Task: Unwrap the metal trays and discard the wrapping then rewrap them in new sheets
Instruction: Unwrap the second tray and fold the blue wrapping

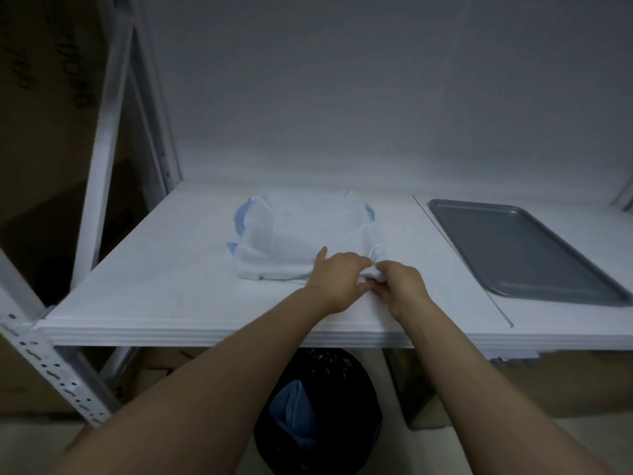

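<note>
Below and in front of the wrapped bundle [294, 245], a black bin [346, 382] holds crumpled blue wrapping [291, 409], so one discard looks done. At the bundle's near right corner the left hand [337, 279] and right hand [399, 286] meet, fingers curled, both pinching a fold of its white sheet [371, 273]. Right of the bundle lies a bare metal tray [513, 248], probably awaiting a new sheet. Whether the bundle is being opened or closed is unclear.

Left grip [337, 281] and right grip [399, 286] meet — fingers curled, pinching.
</note>
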